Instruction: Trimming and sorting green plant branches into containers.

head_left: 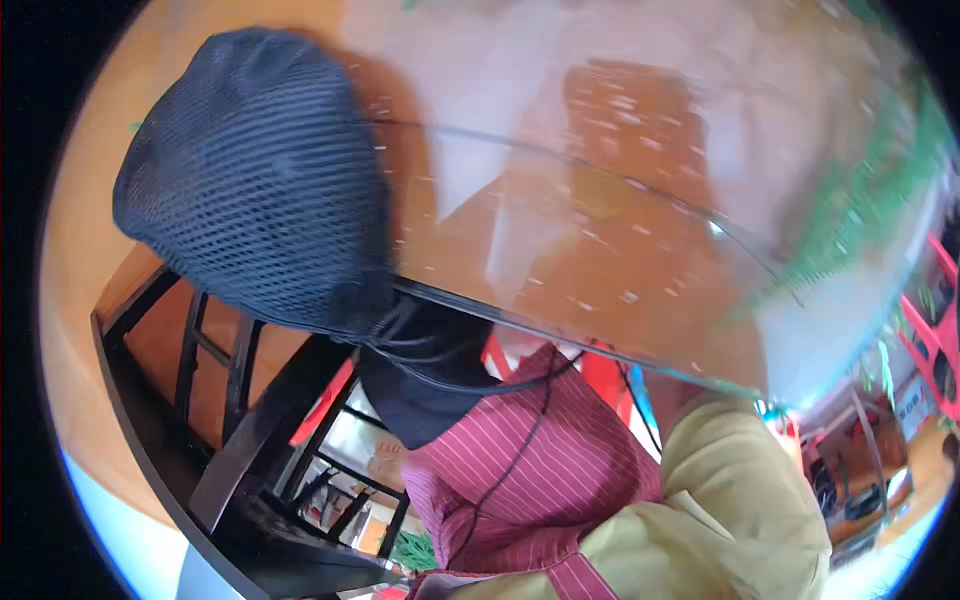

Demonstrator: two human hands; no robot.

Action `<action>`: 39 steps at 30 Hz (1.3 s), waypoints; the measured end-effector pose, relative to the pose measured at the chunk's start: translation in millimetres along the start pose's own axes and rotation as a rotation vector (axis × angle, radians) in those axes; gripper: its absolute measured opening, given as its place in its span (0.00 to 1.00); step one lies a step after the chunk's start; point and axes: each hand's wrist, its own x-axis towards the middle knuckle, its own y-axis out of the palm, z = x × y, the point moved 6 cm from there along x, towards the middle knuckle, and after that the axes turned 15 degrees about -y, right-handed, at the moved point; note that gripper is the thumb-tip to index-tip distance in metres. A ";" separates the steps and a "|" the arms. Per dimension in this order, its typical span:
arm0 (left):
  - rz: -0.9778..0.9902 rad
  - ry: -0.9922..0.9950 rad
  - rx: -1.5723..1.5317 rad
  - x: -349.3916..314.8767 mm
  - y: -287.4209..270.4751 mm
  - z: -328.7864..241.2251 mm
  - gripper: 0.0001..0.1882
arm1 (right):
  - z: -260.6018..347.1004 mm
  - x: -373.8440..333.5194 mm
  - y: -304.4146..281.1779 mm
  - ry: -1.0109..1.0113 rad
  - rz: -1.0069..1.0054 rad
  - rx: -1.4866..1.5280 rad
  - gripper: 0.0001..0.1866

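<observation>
A bulging black mesh bag [260,180] lies at the left on a glossy table top [480,220], its lower end at the table's edge. Thin black drawstring cords [430,378] come from its gathered neck and trail over a maroon pinstriped garment [540,440]. Beside the neck, a piece of plain black cloth [430,400] hangs below the edge. What fills the bag cannot be made out. Neither my left hand nor my right hand shows. Khaki cloth [740,480], sleeve or trouser leg, reaches up to the table's edge at the lower right.
Small white bits [630,180] and blurred green strands [850,210] show on the shiny surface among reflections. Black metal framing [240,440] fills the lower left. At the far right stands a red plastic seat [935,340].
</observation>
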 end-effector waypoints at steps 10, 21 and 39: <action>-0.025 0.437 0.012 -68.9 -48.9 -53.8 0.25 | 158.8 -187.6 -16.8 -0.113 -0.103 0.156 0.17; -0.034 0.533 0.039 -120.5 -97.9 -58.2 0.24 | 359.4 -313.2 -278.7 -0.446 -0.110 -0.085 0.21; 0.009 0.473 0.011 -105.6 -63.7 -81.1 0.25 | 258.6 -90.9 -292.6 -0.544 -0.535 -0.858 0.66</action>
